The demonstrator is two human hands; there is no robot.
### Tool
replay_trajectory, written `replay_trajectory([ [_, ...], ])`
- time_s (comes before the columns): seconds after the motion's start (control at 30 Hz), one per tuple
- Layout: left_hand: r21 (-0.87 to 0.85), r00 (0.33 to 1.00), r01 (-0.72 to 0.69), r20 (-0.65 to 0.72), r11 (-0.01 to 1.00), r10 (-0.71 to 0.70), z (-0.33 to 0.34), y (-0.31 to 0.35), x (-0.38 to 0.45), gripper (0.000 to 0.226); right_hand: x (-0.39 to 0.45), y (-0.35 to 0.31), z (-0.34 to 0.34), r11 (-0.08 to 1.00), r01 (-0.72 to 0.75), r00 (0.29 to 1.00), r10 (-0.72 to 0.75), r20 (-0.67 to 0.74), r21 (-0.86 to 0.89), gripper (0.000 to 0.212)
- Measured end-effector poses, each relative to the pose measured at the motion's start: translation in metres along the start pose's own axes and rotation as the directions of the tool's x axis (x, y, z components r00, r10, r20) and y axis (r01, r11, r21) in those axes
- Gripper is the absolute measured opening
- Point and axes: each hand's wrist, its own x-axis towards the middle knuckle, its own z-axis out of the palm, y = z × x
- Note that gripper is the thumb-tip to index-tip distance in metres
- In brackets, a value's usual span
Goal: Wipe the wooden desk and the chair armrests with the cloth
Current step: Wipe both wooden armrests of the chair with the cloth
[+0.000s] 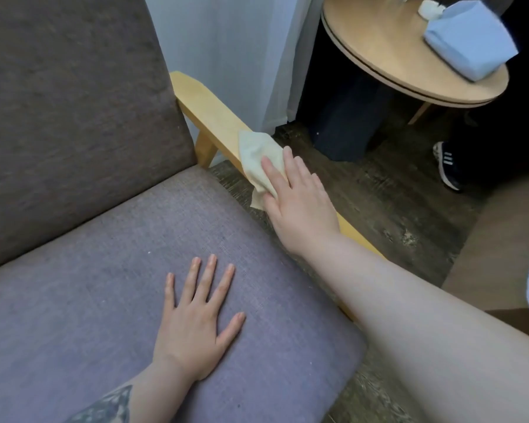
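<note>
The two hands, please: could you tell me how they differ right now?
The right hand presses the pale yellow cloth onto the wooden armrest; the left hand touches no cloth and rests on the grey seat cushion. The right reaches further forward. Both lie flat, palm down, fingers straight.

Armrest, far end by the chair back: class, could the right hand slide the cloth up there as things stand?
Probably yes. The right hand already presses the cloth flat on the armrest, and the wood between cloth and chair back shows bare, nothing lying on it.
</note>
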Motion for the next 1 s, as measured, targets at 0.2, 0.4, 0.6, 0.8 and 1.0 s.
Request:
replay_trajectory([
  [0.2,-0.025,1.0,0.004,-0.006,1.0,-0.005,-0.005,0.001,-0.002,0.073,-0.145,0.066,-0.002,0.996,-0.068,0.997,0.07,0.045,-0.053,0.059],
  [0.4,-0.043,1.0,0.002,-0.02,0.999,-0.003,-0.003,0.001,-0.002,0.073,-0.071,0.026,0.004,0.988,-0.125,0.992,0.124,-0.024,-0.086,0.058],
  [0.6,-0.036,0.999,-0.007,-0.041,0.999,0.006,-0.001,0.001,-0.002,0.075,0.077,-0.048,0.008,0.992,-0.056,0.998,0.056,-0.008,-0.115,0.061],
  [0.8,-0.061,0.999,-0.008,-0.036,0.998,0.006,-0.006,0.002,-0.003,0.077,0.004,-0.002,0.006,0.99,0.103,0.994,-0.106,-0.033,-0.096,0.072],
  [1.0,-0.057,0.998,-0.011,-0.056,0.998,0.008,-0.004,-0.001,0.001,0.076,0.043,-0.02,0.003,0.988,0.096,0.995,-0.099,-0.016,-0.125,0.063],
])
